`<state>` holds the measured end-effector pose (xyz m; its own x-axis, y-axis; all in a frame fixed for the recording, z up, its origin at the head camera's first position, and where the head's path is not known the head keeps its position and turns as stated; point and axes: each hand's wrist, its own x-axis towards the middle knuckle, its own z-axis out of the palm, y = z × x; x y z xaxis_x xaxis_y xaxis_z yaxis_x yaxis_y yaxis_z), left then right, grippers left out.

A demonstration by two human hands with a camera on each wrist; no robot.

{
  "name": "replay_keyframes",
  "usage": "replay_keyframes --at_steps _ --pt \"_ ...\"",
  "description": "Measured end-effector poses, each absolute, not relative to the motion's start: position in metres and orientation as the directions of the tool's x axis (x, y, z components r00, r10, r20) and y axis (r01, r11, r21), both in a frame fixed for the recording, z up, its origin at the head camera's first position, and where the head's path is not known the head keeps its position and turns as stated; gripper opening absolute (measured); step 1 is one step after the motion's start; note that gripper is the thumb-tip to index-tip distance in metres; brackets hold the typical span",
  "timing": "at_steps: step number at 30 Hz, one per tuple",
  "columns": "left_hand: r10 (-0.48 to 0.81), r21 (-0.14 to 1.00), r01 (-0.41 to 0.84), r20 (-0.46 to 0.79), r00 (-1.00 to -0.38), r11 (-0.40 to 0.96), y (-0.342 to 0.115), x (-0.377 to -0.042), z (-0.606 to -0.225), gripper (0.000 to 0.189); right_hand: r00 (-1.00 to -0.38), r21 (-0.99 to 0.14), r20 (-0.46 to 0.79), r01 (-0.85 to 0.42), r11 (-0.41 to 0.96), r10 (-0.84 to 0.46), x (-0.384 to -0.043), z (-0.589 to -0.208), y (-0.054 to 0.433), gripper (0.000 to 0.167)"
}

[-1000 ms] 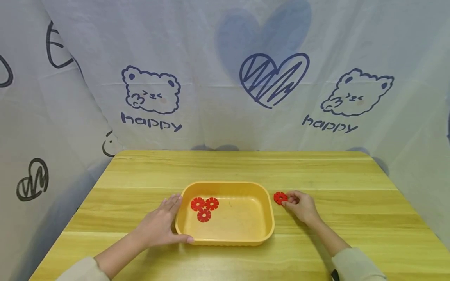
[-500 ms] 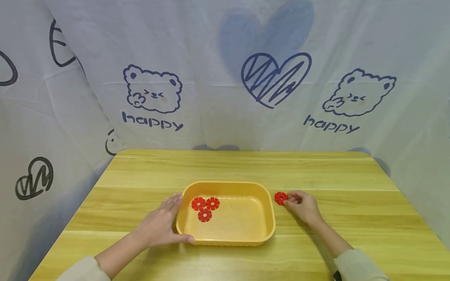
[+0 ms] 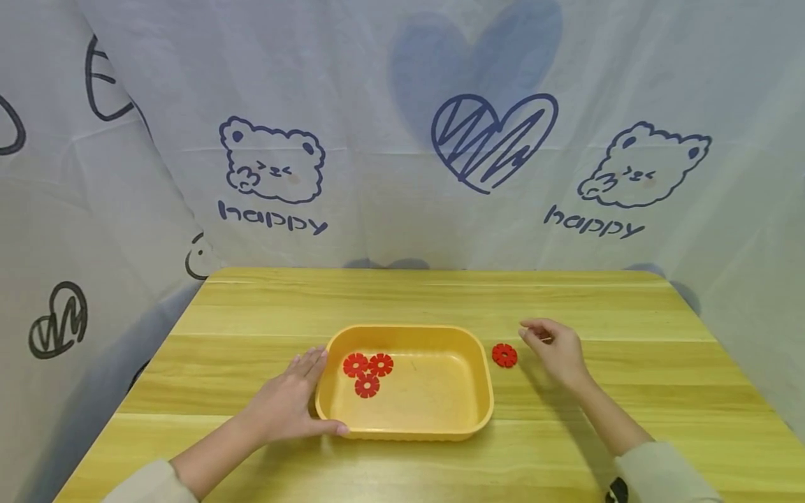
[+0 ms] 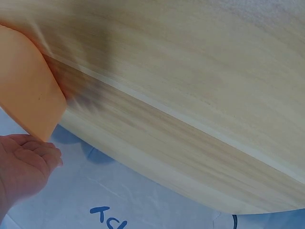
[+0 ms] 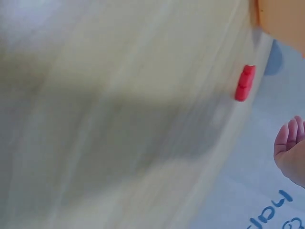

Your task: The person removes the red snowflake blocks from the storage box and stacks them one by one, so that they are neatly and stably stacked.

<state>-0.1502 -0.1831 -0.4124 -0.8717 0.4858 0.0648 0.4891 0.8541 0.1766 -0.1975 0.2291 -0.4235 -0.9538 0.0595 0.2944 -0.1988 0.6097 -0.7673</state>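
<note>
A yellow plastic bin [image 3: 434,395] stands on the table. In it, toward the left, lie three red notched discs [image 3: 367,393] grouped close together. My left hand [image 3: 283,405] rests against the bin's left side, fingers fairly straight along the rim and thumb on the front edge. Just right of the bin lies another red notched disc [image 3: 497,357], which looks thick from the side in the right wrist view. Above and to the right of that disc hovers my right hand [image 3: 558,349], apart from it, fingers loosely bent and holding nothing.
The wood-grain table [image 3: 641,391] has rounded far corners. Behind it and along the left hangs a pale cloth [image 3: 377,195] printed with bears, hearts and words. A dark object [image 3: 618,490] shows at the right sleeve.
My right hand has let go of the red disc outside the bin and drawn back up and to the right. The disc stays on the table. My left hand and the bin have held still.
</note>
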Motion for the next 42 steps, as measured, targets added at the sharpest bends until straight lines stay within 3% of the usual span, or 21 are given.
replay_keyframes --at_steps 24,42 --pt "0.492 0.169 0.497 0.071 -0.868 0.851 -0.183 -0.151 -0.414 0.118 -0.958 -0.829 0.285 -0.261 0.494 -0.028 -0.202 -0.401 0.183 0.02" --pt "0.492 0.163 0.497 0.071 -0.868 0.853 -0.183 -0.151 -0.414 0.118 -0.949 -0.848 0.297 -0.313 0.428 -0.106 -0.21 -0.409 0.141 0.019"
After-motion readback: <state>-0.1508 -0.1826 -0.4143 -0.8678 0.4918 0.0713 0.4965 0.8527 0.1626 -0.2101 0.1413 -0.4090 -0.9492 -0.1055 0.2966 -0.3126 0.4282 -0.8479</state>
